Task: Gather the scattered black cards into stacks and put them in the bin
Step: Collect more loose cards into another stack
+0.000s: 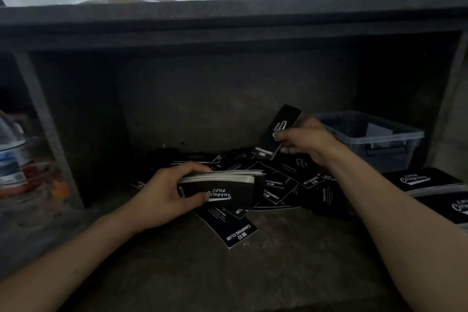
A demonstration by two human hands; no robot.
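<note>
My left hand (pixel 167 192) grips a thick stack of black cards (pixel 228 189) on its edge, thumb on the printed face, fingers over the top. My right hand (pixel 304 142) pinches a few black cards (pixel 278 129), lifted and tilted above the pile. Loose black cards (pixel 286 185) with white "Camping Club" print lie scattered on the dark shelf between both hands; one card (pixel 233 230) lies nearest me. A clear plastic bin (pixel 379 134) stands at the right rear, just beyond my right hand.
Two neat stacks of black cards (pixel 425 181) lie at the right edge, in front of the bin. Plastic bottles (pixel 15 159) stand behind a grey upright (pixel 48 129) at the left. A dark shelf board (pixel 228 25) hangs low overhead.
</note>
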